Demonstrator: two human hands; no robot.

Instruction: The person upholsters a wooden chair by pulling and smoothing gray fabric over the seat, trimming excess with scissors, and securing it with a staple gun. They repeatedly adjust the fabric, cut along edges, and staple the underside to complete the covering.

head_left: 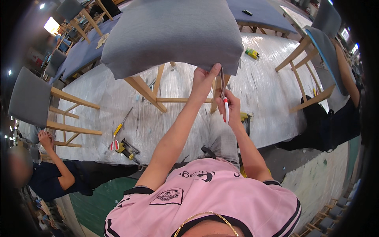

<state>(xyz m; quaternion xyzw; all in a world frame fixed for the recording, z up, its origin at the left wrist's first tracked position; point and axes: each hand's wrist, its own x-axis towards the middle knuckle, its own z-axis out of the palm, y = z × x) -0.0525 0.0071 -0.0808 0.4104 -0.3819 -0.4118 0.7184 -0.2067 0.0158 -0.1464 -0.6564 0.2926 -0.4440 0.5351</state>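
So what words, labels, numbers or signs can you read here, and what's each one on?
Pink shirt: black lettering across the chest, partly lost in folds; I won't copy it out.
Crest on the shirt: fine print, too small to read surely.
Yellow-green container: label too small to read.
Grey padded chair and red-and-white scissors: no lettering I can make out.

I see a table point(268, 85) covered in clear plastic film, with the grey chair point(169, 35) standing on it at my left hand point(202, 82). Left of that grip lie scissors point(114, 145), a yellow-handled tool point(118, 128) and a staple gun point(124, 152); beyond my right hand point(233, 106), farther right, lies a green-and-yellow bottle point(252, 53).
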